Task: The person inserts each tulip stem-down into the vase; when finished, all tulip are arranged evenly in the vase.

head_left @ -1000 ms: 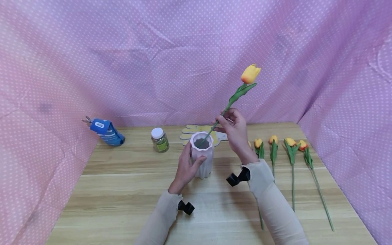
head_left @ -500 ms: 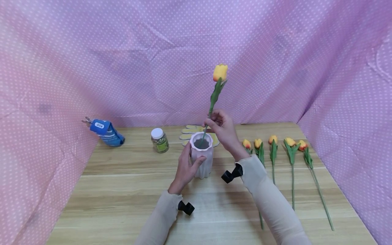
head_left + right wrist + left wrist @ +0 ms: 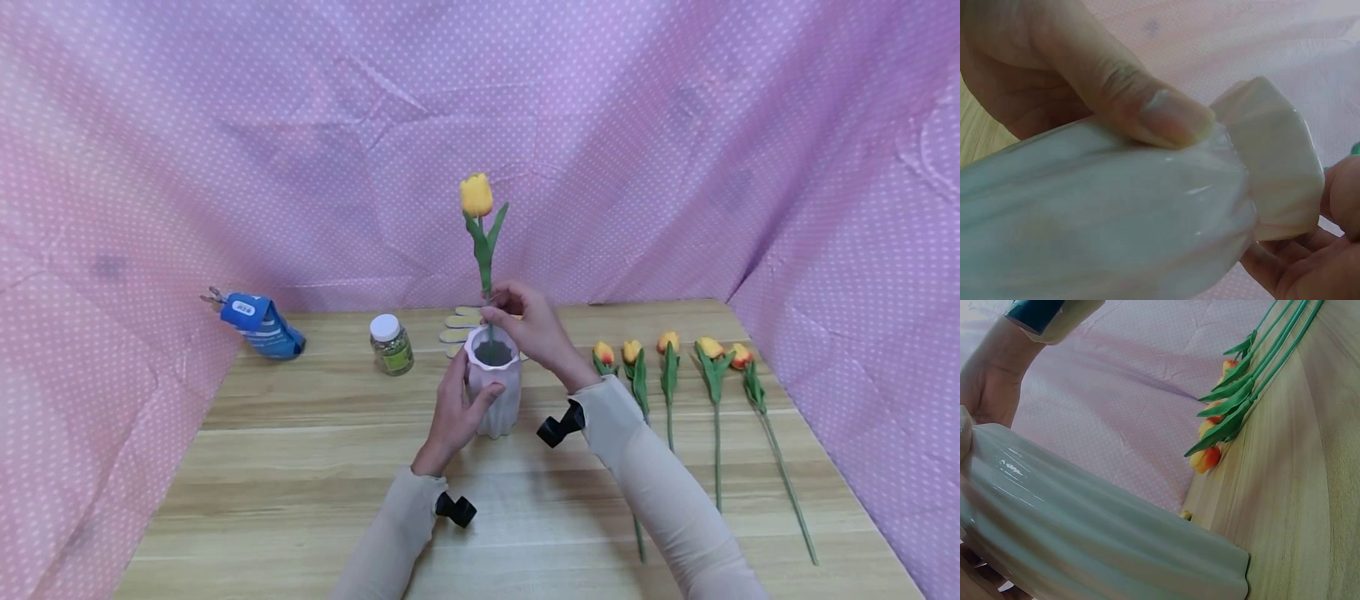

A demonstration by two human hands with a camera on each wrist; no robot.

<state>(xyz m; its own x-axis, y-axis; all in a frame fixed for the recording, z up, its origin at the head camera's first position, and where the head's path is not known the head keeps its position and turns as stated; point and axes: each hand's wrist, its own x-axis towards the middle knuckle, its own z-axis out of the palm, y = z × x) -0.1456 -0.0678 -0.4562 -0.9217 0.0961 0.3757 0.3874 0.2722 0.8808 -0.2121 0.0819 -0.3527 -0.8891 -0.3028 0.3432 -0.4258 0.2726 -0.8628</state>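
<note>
A white fluted vase [image 3: 500, 404] with a scalloped rim stands upright on the table. My left hand [image 3: 455, 406] grips its side, thumb across the front; in the right wrist view that thumb [image 3: 1172, 119] presses just below the vase's neck. Above the rim, my right hand [image 3: 531, 327] pinches the green stem of a yellow tulip [image 3: 476, 196]. The stem's lower end is inside the vase, its tip hidden. The blossom points up, nearly upright. Fingers of the right hand [image 3: 1329, 262] show beside the rim in the right wrist view.
Several yellow-orange tulips [image 3: 670, 371] lie in a row on the right of the wooden table [image 3: 300, 475]. Yellow-and-grey gloves [image 3: 459, 321] lie behind the vase. A white-lidded jar [image 3: 392, 346] and a blue pouch [image 3: 262, 325] with metal tips stand left. Polka-dot cloth surrounds the table.
The right hand has moved left and slightly down. The tulip has swung from leaning right to nearly upright, its blossom shifting left. The left hand and vase have stayed still.
</note>
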